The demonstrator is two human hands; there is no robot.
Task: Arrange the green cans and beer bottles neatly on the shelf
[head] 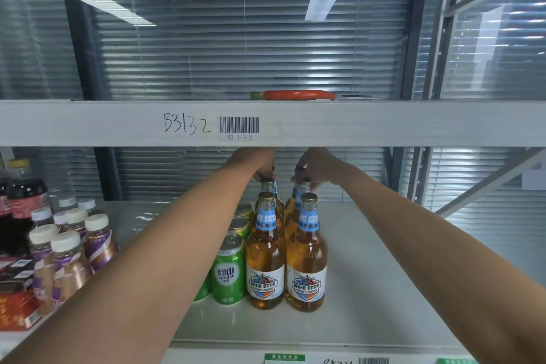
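Note:
Amber beer bottles with blue neck labels stand in two columns on the white shelf (pixel 369 275). The front left bottle (pixel 265 260) and front right bottle (pixel 305 263) stand side by side. Behind them, my left hand (pixel 261 167) grips the cap of the rear left bottle (pixel 269 186), and my right hand (pixel 317 170) grips the cap of the rear right bottle (pixel 302 185). Green cans stand in a row left of the bottles: the front can (pixel 229 270), a middle one (pixel 238 227) and a rear one (pixel 243 211). My left forearm hides another green can in part.
Purple-labelled bottles with cream caps (pixel 68 254) crowd the shelf's left side, with dark soda bottles (pixel 23 201) and red boxes (pixel 14 307) beyond. The upper shelf beam (pixel 384 122) hangs just above my hands; a red-handled tool (pixel 298 95) lies on it. Bare shelf extends to the right.

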